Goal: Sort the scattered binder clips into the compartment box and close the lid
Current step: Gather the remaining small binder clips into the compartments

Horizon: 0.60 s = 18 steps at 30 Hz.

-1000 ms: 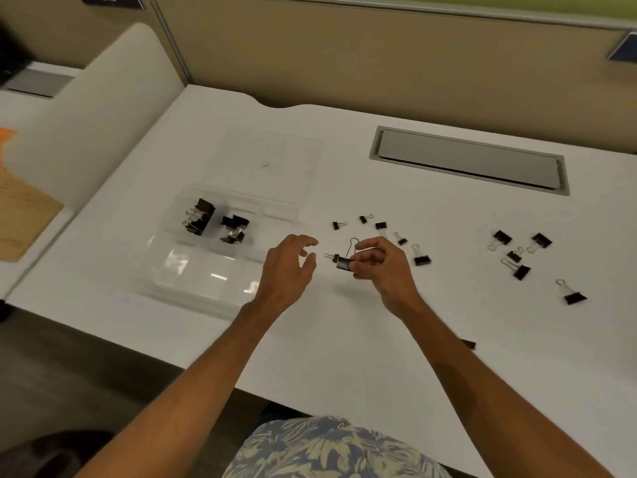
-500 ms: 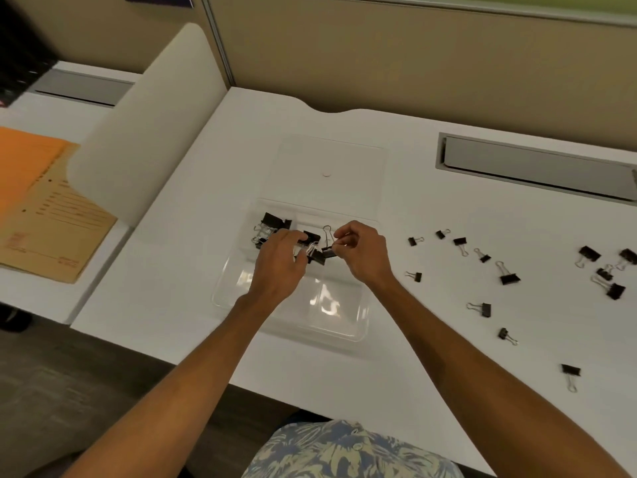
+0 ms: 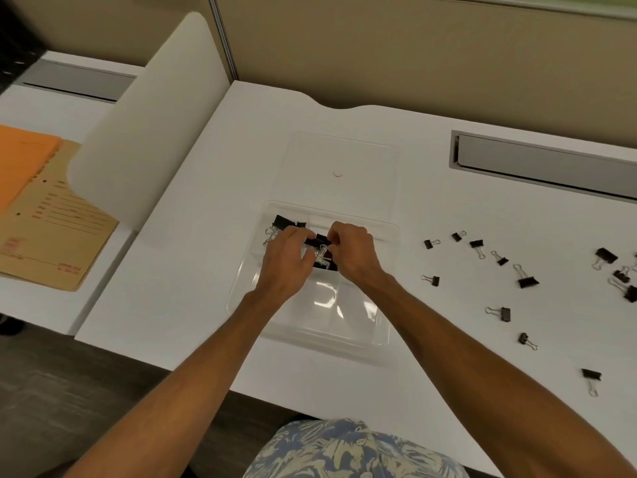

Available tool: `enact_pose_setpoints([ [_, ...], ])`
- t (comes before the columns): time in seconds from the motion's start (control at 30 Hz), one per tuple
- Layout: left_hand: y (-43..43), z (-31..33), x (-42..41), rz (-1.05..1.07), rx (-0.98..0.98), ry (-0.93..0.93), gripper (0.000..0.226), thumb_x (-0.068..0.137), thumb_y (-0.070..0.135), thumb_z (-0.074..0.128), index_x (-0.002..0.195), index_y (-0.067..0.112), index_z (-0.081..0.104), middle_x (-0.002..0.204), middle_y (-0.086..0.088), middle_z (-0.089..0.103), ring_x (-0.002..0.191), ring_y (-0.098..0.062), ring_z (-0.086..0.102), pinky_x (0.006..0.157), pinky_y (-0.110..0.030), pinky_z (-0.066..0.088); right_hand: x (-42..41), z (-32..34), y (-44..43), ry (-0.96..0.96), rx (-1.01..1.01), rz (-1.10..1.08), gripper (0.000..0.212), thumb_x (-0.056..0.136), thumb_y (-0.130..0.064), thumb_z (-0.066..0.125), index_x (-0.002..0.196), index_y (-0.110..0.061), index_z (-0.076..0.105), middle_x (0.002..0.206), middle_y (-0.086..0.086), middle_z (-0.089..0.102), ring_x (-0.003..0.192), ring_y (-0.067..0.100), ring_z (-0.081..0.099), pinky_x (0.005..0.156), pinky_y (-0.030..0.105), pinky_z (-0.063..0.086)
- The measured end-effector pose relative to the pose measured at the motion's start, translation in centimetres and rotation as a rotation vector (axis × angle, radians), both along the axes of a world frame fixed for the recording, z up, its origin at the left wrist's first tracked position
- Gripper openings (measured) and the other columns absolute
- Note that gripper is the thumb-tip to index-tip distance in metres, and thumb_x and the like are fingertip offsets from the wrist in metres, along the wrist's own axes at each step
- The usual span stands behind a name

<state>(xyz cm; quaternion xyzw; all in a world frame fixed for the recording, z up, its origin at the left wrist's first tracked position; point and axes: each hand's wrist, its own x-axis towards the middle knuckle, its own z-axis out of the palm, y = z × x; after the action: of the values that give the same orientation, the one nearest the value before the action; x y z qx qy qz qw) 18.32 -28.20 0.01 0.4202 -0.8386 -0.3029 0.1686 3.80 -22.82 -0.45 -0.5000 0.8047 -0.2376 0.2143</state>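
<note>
Both hands are over the far half of the clear compartment box [image 3: 312,317], which sits near the front edge of the white counter [image 3: 213,215], a bit left of middle. Its lid [image 3: 341,167] is flipped open flat toward the back edge. The left hand [image 3: 287,262] and right hand [image 3: 355,253] are curled in toward each other, fingertips bunched around a little heap of binder clips [image 3: 320,251] in a far compartment. Can't tell for sure whether either hand is actually pinching one, the fingers hide it. A second small heap [image 3: 279,225] sits in the far-left compartment, just beside the left hand. The near compartments look bare.

Loose clips on the counter to the right of the box: I count nine clear ones between the box and the right edge, e.g. one [image 3: 431,243] closest to the box, a bigger one [image 3: 527,279], one [image 3: 499,313] lower down and one [image 3: 591,376] near the front edge. There's also a cluster [image 3: 620,274] at the right edge, partly cut off, so no count there.

Plenty of open counter left of the box and behind the lid. A grey cable slot [image 3: 544,163] runs along the back right. A white divider panel [image 3: 144,132] stands along the left edge, with a brown folder [image 3: 51,219] on the neighbouring desk beyond it.
</note>
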Motion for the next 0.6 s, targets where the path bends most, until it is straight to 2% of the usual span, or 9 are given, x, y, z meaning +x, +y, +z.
enact_pose_setpoints([
  [0.17, 0.2, 0.2, -1.0, -0.028, -0.005, 0.025, 0.026, 0.092, 0.012, 0.059, 0.117, 0.011, 0.063, 0.114, -0.005, 0.062, 0.105, -0.020, 0.058, 0.093, -0.036, 0.049, -0.9, 0.3, 1.3, -0.152, -0.130, -0.067, 0.017, 0.085, 0.006, 0.055, 0.091, -0.004, 0.067, 0.086, 0.008, 0.069, 0.078, 0.022, 0.063, 0.068, 0.029, 0.052],
  [0.27, 0.7, 0.4, -2.1, -0.059, -0.018, 0.030, 0.025, 0.092, 0.012, 0.058, 0.117, 0.013, 0.063, 0.115, -0.003, 0.062, 0.107, -0.018, 0.057, 0.094, -0.033, 0.049, -1.9, 0.5, 3.3, -0.201, -0.205, -0.112, 0.013, 0.088, -0.004, 0.062, 0.097, -0.010, 0.069, 0.093, 0.003, 0.070, 0.082, 0.014, 0.063, 0.076, 0.022, 0.052],
  [0.43, 3.0, 0.6, -5.8, -0.106, 0.016, 0.098, 0.024, 0.092, 0.012, 0.058, 0.115, 0.017, 0.064, 0.116, 0.001, 0.062, 0.103, -0.014, 0.058, 0.089, -0.031, 0.051, -5.5, 0.7, 8.6, -0.215, -0.244, -0.231, 0.012, 0.088, -0.009, 0.063, 0.098, -0.014, 0.069, 0.094, -0.004, 0.070, 0.082, 0.008, 0.062, 0.075, 0.015, 0.049],
  [0.6, 7.1, 0.5, -10.9, -0.174, 0.022, 0.153, 0.023, 0.091, 0.011, 0.058, 0.113, 0.019, 0.064, 0.112, 0.006, 0.061, 0.101, -0.010, 0.056, 0.091, -0.027, 0.047, -10.2, 0.5, 15.0, -0.237, -0.238, -0.345, 0.015, 0.088, -0.007, 0.060, 0.098, -0.014, 0.069, 0.093, -0.006, 0.070, 0.080, 0.006, 0.063, 0.070, 0.011, 0.045],
])
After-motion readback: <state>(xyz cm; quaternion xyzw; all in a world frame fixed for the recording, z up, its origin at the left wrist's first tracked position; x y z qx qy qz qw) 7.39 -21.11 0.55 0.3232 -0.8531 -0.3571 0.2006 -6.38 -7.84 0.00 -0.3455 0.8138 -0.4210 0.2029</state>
